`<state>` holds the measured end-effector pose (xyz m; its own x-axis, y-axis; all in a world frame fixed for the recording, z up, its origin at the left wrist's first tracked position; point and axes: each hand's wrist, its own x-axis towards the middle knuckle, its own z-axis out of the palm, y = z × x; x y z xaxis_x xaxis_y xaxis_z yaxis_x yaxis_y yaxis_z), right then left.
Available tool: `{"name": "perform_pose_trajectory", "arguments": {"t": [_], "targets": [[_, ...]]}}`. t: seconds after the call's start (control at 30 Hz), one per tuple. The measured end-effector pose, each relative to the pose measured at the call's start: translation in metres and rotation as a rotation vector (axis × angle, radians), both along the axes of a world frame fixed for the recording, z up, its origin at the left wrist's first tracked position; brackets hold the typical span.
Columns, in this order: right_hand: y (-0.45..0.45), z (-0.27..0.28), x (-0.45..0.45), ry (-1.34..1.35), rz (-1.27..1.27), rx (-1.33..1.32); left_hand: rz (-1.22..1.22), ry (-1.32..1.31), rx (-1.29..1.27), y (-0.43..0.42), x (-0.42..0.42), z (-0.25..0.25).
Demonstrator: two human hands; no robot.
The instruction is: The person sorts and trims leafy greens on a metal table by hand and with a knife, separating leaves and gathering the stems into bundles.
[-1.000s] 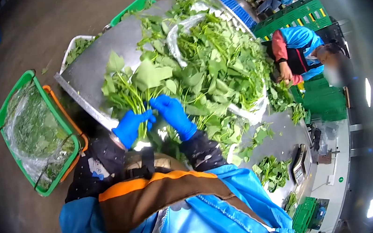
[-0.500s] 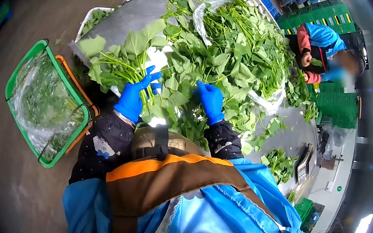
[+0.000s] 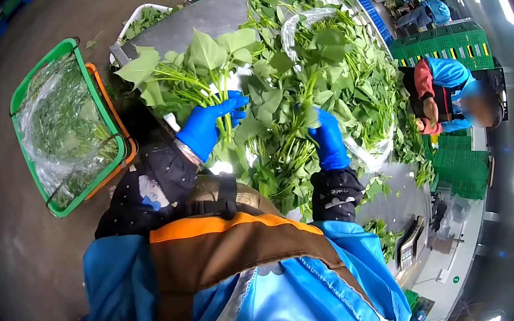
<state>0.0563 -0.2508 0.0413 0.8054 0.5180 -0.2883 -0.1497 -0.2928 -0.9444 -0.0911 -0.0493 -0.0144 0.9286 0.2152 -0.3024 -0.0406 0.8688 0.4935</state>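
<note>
In blue gloves, both my hands are over a table heaped with leafy greens. My left hand point(image 3: 210, 126) is closed around the stems of a bunch of leafy greens point(image 3: 208, 60), whose broad leaves fan out away from me. On the right, my right hand point(image 3: 328, 141) pinches the stems of a smaller sprig of leafy greens point(image 3: 311, 85), held upright above the pile. Its fingertips are partly hidden by leaves. Beyond it lies a large heap of greens point(image 3: 355, 69) in an open clear plastic bag point(image 3: 288, 36).
On the floor at left stands a green basket point(image 3: 117, 136) of bagged greens, beside an orange one point(image 3: 108, 102). A bare metal strip of table point(image 3: 194, 29) shows at the far left. Across the table, another person point(image 3: 447, 77) works near stacked green crates point(image 3: 462, 163). A scale point(image 3: 406, 251) sits at right.
My right hand has moved right and now holds a sprig raised from the pile. My left hand keeps its bunch and appears slightly farther right. The camera view has shifted a little.
</note>
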Motion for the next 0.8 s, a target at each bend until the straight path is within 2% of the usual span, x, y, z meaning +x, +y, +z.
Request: {"name": "perform_pose_trajectory", "arguments": {"t": [0.07, 0.2, 0.27, 0.37, 0.5, 0.57, 0.67, 0.73, 0.8], "targets": [[0.003, -0.011, -0.001, 0.129, 0.037, 0.077, -0.041, 0.023, 0.040, -0.003, 0.007, -0.005], [0.026, -0.002, -0.021, 0.022, 0.027, -0.100, 0.026, 0.113, 0.135, -0.011, 0.006, 0.007], [0.026, -0.012, -0.021, -0.040, 0.045, -0.101, 0.079, 0.114, 0.196, -0.012, 0.005, 0.006], [0.030, -0.015, -0.027, -0.035, 0.104, -0.079, 0.076, 0.079, 0.481, -0.028, 0.010, -0.008], [0.041, -0.023, -0.040, 0.054, 0.054, 0.072, -0.047, 0.215, 0.370, -0.044, 0.010, -0.007], [0.041, -0.027, -0.042, 0.127, -0.004, 0.139, 0.041, 0.234, 0.408, -0.042, 0.010, -0.011], [0.032, -0.045, -0.030, 0.347, -0.120, 0.387, 0.108, 0.188, 0.392, -0.034, 0.008, -0.022], [0.027, -0.048, -0.025, 0.381, -0.135, 0.383, 0.066, 0.133, 0.377, -0.027, 0.004, -0.020], [0.028, -0.045, -0.026, 0.402, -0.180, 0.346, -0.077, 0.106, 0.419, -0.019, 0.002, -0.012]]}}
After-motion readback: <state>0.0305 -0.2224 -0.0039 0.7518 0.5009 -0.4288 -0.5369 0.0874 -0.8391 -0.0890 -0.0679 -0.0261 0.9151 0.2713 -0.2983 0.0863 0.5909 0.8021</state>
